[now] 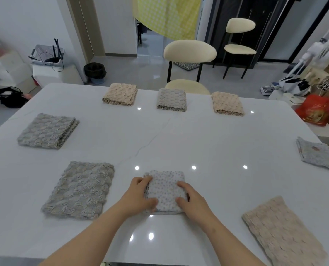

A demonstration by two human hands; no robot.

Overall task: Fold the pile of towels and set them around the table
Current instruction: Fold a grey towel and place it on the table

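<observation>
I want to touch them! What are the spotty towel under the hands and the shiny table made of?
The spotty towel looks like soft fluffy cloth, maybe microfibre: nubbly and matte. The table looks like polished stone or a stone-look slab: white, faint grey veins, lights mirrored in it.

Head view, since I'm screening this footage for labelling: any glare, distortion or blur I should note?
Head view: small bright reflections dot the glossy table. Head view: wide-angle bending bows the table's edges and tilts the door frame. Head view: the dotted towel nearest the camera is sharp, with only soft, faint shadows around it.
</observation>
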